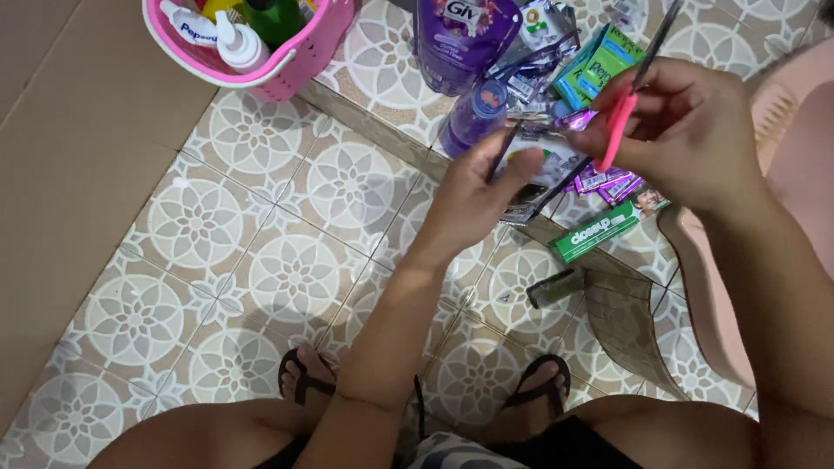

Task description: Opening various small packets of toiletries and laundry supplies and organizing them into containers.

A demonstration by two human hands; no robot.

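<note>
The right hand (pixel 686 130) has its grip clenched on pink-handled scissors (pixel 618 122). The left hand (pixel 482 187) pinches a strip of sachets (pixel 543 178) just below the blades, above the tiled floor (pixel 287 260). With the fingers so close to the blades, a slip could nick a fingertip or pierce a sachet.

left hand (pixel 473 195) raised palm-down, fingers curled, thumb and forefinger pinched shut at the fingertips. right hand (pixel 686 130) just beside it, slightly higher, fingers folded in a closed grip, thumb pressed across. both forearms reaching forward from bare knees, wrists bent slightly inward toward each other.
</note>
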